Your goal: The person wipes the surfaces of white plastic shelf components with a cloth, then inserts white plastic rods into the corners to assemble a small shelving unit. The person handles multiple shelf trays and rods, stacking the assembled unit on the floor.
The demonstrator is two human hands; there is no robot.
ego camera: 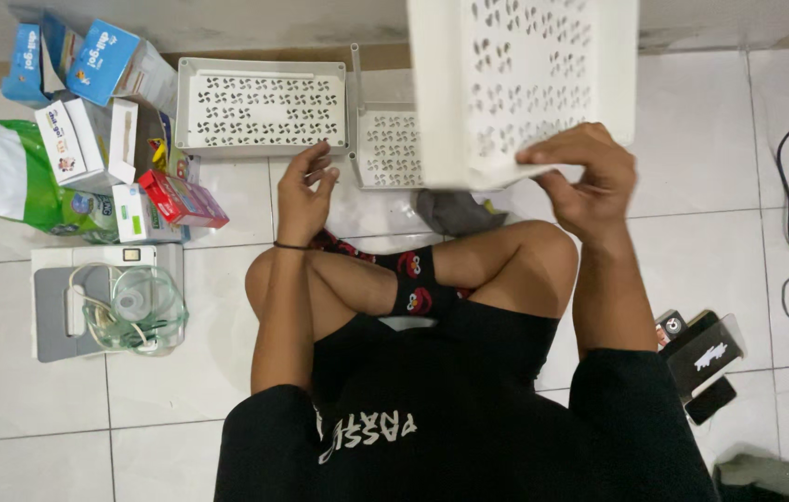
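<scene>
Overhead, right hand (590,181) gripping upended tray (520,88)

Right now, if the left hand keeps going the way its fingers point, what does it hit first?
Probably the flat white perforated tray on the floor, just beyond the left hand; height is hard to judge.

Right hand (590,181) lifts white perforated tray (520,84); left hand (303,191) touches floor tray (260,107)
</scene>
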